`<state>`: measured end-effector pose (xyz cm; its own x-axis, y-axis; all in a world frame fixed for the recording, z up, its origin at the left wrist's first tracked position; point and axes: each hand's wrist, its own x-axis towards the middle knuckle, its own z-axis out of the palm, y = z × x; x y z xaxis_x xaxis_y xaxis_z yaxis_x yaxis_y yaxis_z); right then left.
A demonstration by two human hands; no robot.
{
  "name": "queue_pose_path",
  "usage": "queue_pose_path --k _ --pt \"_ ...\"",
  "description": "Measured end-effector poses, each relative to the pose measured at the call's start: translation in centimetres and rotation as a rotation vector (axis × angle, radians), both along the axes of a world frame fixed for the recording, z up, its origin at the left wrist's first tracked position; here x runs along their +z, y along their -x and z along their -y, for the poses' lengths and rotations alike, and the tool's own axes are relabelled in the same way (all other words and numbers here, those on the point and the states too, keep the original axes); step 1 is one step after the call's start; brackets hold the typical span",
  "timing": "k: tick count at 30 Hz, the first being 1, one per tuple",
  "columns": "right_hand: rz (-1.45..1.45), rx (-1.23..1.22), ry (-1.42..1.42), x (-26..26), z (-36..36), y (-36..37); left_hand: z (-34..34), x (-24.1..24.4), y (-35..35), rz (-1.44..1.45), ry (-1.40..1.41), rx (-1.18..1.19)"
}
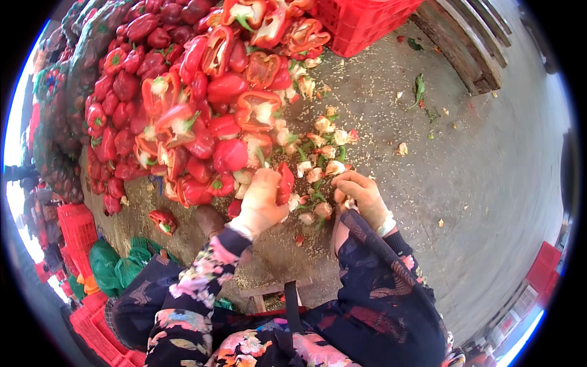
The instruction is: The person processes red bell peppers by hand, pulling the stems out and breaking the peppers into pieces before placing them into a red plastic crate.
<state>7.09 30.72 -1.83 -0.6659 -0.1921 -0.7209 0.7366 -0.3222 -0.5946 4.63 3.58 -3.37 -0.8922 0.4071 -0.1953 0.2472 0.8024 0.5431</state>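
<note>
My left hand (pixel 262 199), in what looks like a thin pale glove, grips a red bell pepper (pixel 285 184) at the edge of the heap. To the right, above my knee, my right hand (pixel 364 198) has its fingers curled around a small pale thing (pixel 350 202); what it is, I cannot tell. Between the hands lie several cut-out pepper cores (pixel 323 210) with green stems and white seeds. Halved bell peppers (pixel 258 111) lie cut side up on the near side of the heap. Whole red peppers (pixel 126 85) are piled behind them at left.
Scattered seeds cover the concrete floor (pixel 376 151). A red plastic crate (pixel 362 23) stands beyond the heap, beside a wooden pallet (pixel 463 46). Filled mesh sacks (pixel 87 78) line the left. Green netting (pixel 107 266) and red crates (pixel 98 325) sit at lower left.
</note>
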Motion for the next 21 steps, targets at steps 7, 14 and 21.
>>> queue_pose_path --k 7,14,21 --pt "-0.141 -0.063 0.353 -2.3 2.7 -0.3 -4.0 6.8 1.7 0.963 -1.2 0.539" --pt "-0.155 -0.172 0.372 1.8 1.9 -0.4 -5.6 5.9 0.8 1.16 -1.26 0.294" --pt "-0.258 -0.14 0.331 2.9 1.2 1.3 -6.3 8.7 2.0 1.252 -1.172 0.356"
